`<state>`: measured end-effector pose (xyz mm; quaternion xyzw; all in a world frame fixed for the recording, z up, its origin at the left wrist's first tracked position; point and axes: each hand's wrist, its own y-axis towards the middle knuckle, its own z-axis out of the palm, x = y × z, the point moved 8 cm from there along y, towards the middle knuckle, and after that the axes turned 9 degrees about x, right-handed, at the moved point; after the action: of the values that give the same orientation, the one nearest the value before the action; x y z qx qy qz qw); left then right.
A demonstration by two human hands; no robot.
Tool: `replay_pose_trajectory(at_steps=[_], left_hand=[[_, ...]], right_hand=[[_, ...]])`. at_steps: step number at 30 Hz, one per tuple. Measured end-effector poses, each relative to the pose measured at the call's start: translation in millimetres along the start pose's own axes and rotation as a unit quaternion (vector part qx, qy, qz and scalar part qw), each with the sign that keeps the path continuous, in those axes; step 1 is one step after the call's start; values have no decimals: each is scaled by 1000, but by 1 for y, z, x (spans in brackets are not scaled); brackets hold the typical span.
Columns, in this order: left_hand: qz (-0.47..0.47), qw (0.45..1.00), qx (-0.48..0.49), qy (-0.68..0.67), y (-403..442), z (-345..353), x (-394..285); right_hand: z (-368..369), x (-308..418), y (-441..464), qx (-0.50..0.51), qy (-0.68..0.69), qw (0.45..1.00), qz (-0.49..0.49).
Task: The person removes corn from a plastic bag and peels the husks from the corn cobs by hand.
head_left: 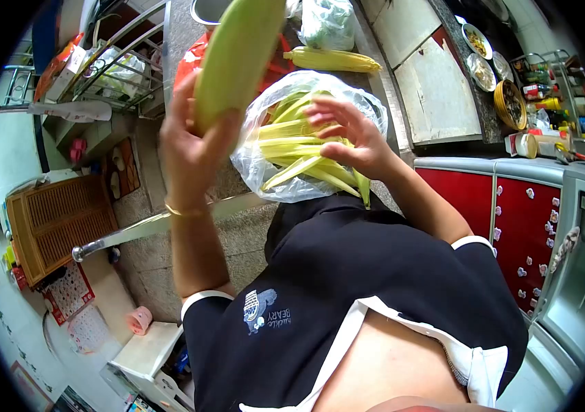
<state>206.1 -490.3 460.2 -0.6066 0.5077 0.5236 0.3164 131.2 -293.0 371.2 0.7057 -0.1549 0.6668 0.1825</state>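
My left hand is raised and wrapped round the lower end of an ear of corn still in its green husk. The ear is tilted and partly blurred. To its right, my right hand hovers over an open clear plastic bag, fingers apart and slightly bent, with nothing visible in them. Pale yellow-green corn husks are heaped in the bag, some hanging over its near edge. A husked yellow ear of corn lies just beyond the bag. Behind the raised ear shows a red plastic bag.
A tied clear bag of greens and a metal bowl stand at the far side. A counter at right bears plates of food, a woven basket and bottles. A red refrigerator stands at my right, a metal rack at left.
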Motion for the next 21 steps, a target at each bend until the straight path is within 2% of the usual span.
replay_pose_trajectory(at_steps=[2, 3, 4, 5, 6, 7, 9, 13, 15, 17, 18, 19, 21], left_hand=[[43, 989, 43, -136, -17, 42, -3], [72, 992, 71, -80, -24, 58, 4], [28, 997, 53, -55, -34, 79, 14], [60, 988, 64, 128, -36, 93, 7], [55, 989, 38, 133, -42, 94, 11], [51, 989, 12, 138, -46, 94, 13], [-31, 999, 6, -36, -49, 87, 27], [-32, 999, -21, 5, -49, 82, 34], [-72, 994, 32, -69, -47, 97, 49], [0, 992, 96, -76, -40, 115, 54], [-22, 985, 172, -6, -40, 125, 68], [-26, 985, 173, -7, -42, 125, 75], [-56, 972, 205, 96, -44, 130, 84]], right_hand=[[10, 26, 9, 8, 101, 983, -151], [14, 20, 10, 19, 155, 977, -146], [18, 13, 12, 29, 208, 968, -140], [16, 5, 8, 26, 239, 965, -106], [4, 3, 1, 28, 167, 986, -4], [-6, 0, -6, 34, 144, 989, -2], [-20, -13, -35, 82, 77, 987, 113], [-30, -24, -75, 129, 40, 970, 199], [-27, -29, -88, 169, 54, 954, 241], [-30, -28, -94, 179, 46, 951, 247], [-29, -29, -97, 190, 54, 943, 268], [-29, -32, -99, 201, 61, 934, 288], [-30, -34, -103, 220, 65, 927, 297]])
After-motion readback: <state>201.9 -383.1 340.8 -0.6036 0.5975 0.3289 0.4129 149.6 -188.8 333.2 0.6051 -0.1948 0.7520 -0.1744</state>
